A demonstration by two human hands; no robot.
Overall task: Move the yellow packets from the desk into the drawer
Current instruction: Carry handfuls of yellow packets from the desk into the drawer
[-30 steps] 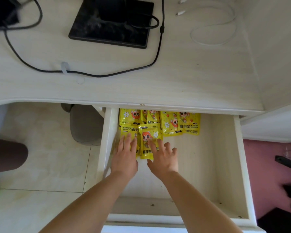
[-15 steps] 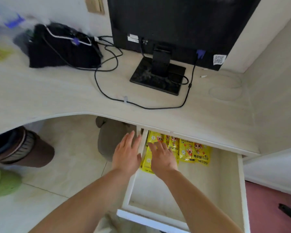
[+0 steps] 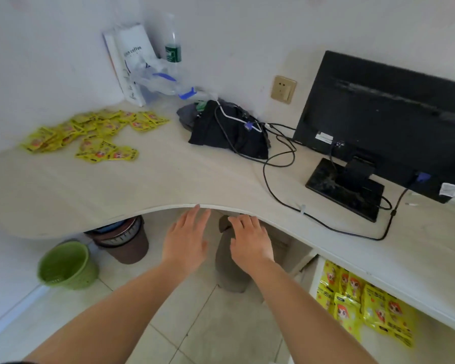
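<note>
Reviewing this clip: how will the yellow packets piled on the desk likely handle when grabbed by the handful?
The yellow packets look like thin, flat sachets lying crumpled and overlapped, so probably light and floppy. Their film looks glossy, so a stacked handful may slide apart. Both the left hand and right hand are empty and open, so a two-handed scoop seems workable.

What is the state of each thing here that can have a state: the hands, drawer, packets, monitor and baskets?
left hand: open, empty, above the floor near the desk edge
right hand: open, empty
drawer: open
packets in drawer: lying flat, overlapping
packets on desk: loose heap, not yet moved
monitor: screen dark
green basket: upright on floor
brown basket: upright, partly under the desk
</note>
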